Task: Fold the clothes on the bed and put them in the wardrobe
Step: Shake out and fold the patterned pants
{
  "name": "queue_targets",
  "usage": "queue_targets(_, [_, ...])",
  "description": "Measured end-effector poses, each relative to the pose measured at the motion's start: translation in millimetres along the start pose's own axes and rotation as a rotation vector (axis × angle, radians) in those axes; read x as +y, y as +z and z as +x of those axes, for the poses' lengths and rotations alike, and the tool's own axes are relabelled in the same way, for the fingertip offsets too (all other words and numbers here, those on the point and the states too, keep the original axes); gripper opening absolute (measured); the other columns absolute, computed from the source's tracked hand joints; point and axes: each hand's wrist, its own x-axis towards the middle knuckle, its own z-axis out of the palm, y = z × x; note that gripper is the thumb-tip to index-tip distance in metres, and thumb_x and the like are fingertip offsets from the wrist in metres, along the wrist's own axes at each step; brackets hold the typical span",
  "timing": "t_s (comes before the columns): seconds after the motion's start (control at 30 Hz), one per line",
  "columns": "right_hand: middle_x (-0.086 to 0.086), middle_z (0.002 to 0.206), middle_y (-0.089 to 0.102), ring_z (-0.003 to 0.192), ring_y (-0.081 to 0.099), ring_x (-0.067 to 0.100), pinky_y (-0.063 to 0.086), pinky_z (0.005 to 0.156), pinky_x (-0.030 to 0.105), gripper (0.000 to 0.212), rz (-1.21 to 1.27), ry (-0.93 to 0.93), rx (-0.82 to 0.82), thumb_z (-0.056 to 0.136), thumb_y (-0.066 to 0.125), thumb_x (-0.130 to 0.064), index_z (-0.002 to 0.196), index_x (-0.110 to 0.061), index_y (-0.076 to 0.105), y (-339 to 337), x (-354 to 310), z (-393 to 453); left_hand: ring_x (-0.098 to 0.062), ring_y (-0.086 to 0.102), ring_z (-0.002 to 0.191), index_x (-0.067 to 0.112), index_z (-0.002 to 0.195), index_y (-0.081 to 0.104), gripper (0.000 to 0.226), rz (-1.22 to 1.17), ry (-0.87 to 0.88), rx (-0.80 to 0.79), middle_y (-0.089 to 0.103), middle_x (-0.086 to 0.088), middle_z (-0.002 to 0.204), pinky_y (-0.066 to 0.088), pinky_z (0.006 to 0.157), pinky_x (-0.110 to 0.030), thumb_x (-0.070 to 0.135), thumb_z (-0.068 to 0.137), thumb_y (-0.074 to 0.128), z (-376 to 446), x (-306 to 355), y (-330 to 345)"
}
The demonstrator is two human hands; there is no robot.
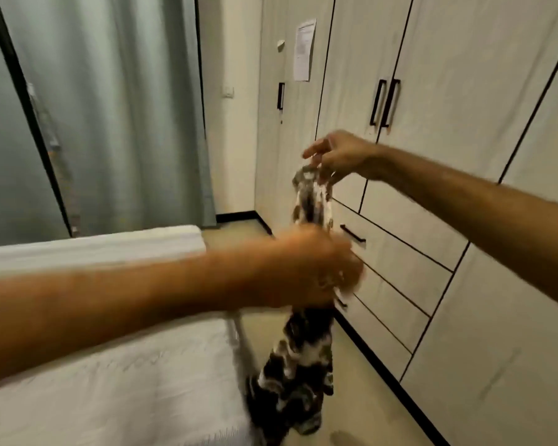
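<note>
The bed (116,375), covered in white, fills the near lower left. Just beyond its edge a dark-and-white patterned garment (295,358) hangs in the air over the floor. The blurred left hand (306,268) is clenched around the garment's middle. Above it, the right hand (339,156) pinches the garment's top end with its fingertips. Behind the garment stands the pale wardrobe (448,91), doors and drawers closed
</note>
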Motion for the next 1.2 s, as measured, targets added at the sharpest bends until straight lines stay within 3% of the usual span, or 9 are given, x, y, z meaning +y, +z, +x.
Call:
queue_targets(0.27, [-0.005, 0.105, 0.073, 0.095, 0.071, 0.013, 0.060, 0.077, 0.022, 0.037, -0.075, -0.137, -0.314, 0.095, 0.060, 0.003, 0.124, -0.015, 0.073, 65.9, 15.3, -11.3, -0.029, 0.053, 0.095, 0.008, 0.118, 0.063, 0.021, -0.127, 0.036, 0.046, 0.051, -0.012, 0.109, 0.056, 0.088, -0.046, 0.019, 0.102, 0.054, 11.6, 60.1, 91.8])
queue_targets(0.4, [0.013, 0.100, 0.073, 0.086, 0.069, 0.021, 0.060, 0.076, 0.023, 0.026, 0.170, -0.007, -0.357, 0.101, 0.053, 0.007, 0.117, 0.003, 0.073, 61.9, 36.4, -3.0, -0.023, 0.057, 0.088, 0.009, 0.110, 0.061, 0.035, -0.185, 0.142, 0.140, 0.049, -0.005, 0.111, 0.056, 0.079, -0.040, 0.033, 0.107, 0.034, -6.7, 60.3, 113.9])
queue_targets(0.53, [0.013, 0.110, 0.075, 0.104, 0.074, 0.029, 0.061, 0.094, 0.039, 0.025, 0.147, 0.010, -0.421, 0.102, 0.059, -0.003, 0.123, -0.007, 0.071, 51.7, 40.2, -6.7, -0.017, 0.056, 0.083, 0.014, 0.113, 0.060, 0.019, -0.196, 0.170, 0.031, 0.051, -0.003, 0.105, 0.057, 0.071, -0.034, 0.031, 0.105, 0.056, -23.0, 54.1, 124.9])
queue_targets(0.67, [-0.004, 0.126, 0.070, 0.117, 0.067, 0.009, 0.053, 0.104, 0.039, 0.029, -0.008, -0.097, -0.895, 0.104, 0.056, -0.022, 0.132, -0.026, 0.064, 115.9, 53.5, -56.9, -0.009, 0.058, 0.088, 0.023, 0.123, 0.051, 0.046, -0.091, 0.172, -0.035, 0.056, 0.003, 0.103, 0.056, 0.071, -0.021, 0.028, 0.088, 0.080, -43.5, 30.8, 116.0])
queue_targets(0.77, [-0.002, 0.118, 0.069, 0.113, 0.066, 0.005, 0.051, 0.104, 0.036, 0.031, 0.117, 0.005, -1.164, 0.098, 0.053, -0.032, 0.122, -0.017, 0.064, 172.2, 81.2, -100.4, -0.003, 0.062, 0.095, 0.032, 0.125, 0.047, 0.033, -0.228, 0.072, 0.017, 0.060, 0.008, 0.110, 0.056, 0.082, -0.017, 0.040, 0.097, 0.064, -65.8, 12.6, 100.3])
queue_targets(0.83, [0.004, 0.123, 0.070, 0.118, 0.067, 0.019, 0.050, 0.109, 0.046, 0.047, 0.354, 0.114, -1.073, 0.100, 0.049, -0.045, 0.134, -0.013, 0.057, 189.6, 99.8, -116.9, -0.002, 0.066, 0.094, 0.033, 0.121, 0.054, 0.027, -0.219, -0.023, 0.069, 0.063, 0.010, 0.112, 0.057, 0.081, -0.013, 0.044, 0.097, 0.058, -84.2, -14.8, 91.1])
queue_targets(0.93, [0.001, 0.116, 0.072, 0.110, 0.069, 0.024, 0.049, 0.105, 0.062, 0.033, 0.584, 0.078, -0.853, 0.105, 0.049, -0.049, 0.126, -0.024, 0.053, 190.5, 111.1, -125.7, -0.002, 0.066, 0.089, 0.024, 0.114, 0.068, 0.020, -0.155, -0.172, 0.073, 0.064, 0.010, 0.109, 0.055, 0.077, -0.011, 0.035, 0.098, 0.065, -103.7, -61.9, 67.6])
queue_targets(1.07, [-0.011, 0.128, 0.067, 0.120, 0.066, 0.017, 0.060, 0.093, 0.039, 0.038, 0.305, -0.302, -0.681, 0.106, 0.056, -0.026, 0.139, -0.042, 0.052, 180.9, 109.9, -132.7, -0.005, 0.062, 0.087, 0.024, 0.114, 0.077, 0.032, -0.087, -0.217, 0.089, 0.063, 0.010, 0.099, 0.048, 0.076, -0.013, 0.047, 0.100, 0.059, -104.8, -107.4, 30.7])
queue_targets(1.2, [-0.006, 0.095, 0.071, 0.089, 0.072, 0.017, 0.062, 0.071, 0.035, 0.028, 0.038, -0.414, -0.282, 0.110, 0.046, -0.031, 0.138, -0.036, 0.045, 145.1, 127.3, -117.3, -0.009, 0.060, 0.085, 0.029, 0.111, 0.076, 0.033, -0.064, -0.242, 0.046, 0.060, 0.008, 0.096, 0.051, 0.073, -0.030, 0.052, 0.099, 0.056, -119.2, -135.8, 23.6])
